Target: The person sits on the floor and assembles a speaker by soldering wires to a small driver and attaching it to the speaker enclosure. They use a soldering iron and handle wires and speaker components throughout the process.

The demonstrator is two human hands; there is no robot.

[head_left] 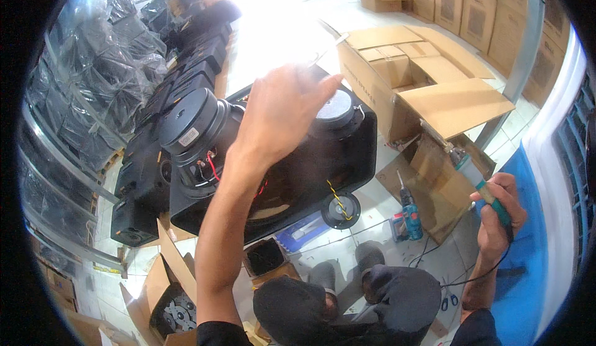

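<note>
My right hand [501, 212] is closed around the handle of a soldering iron [473, 175] with a green and pale grip. The iron's tip points up and left, beside an open cardboard box. My left hand [282, 113] is raised over a black speaker cabinet [285, 184]; its fingers are smeared by motion, and whether they hold anything is unclear. Left of that wrist, a large round speaker driver [192, 125] sits magnet up, with red and dark wires. A second driver [335, 111] lies right of the hand. From the cabinet's near edge hangs a small tweeter [341, 210] on a yellow-black wire.
A teal cordless drill [410, 215] stands near a large open carton [397, 66]. Blue-handled scissors [450, 301] lie on the floor. Beside my legs is a box of metal parts [177, 314]. More black cabinets [192, 76] line the left; stacked cartons [475, 17] stand back right.
</note>
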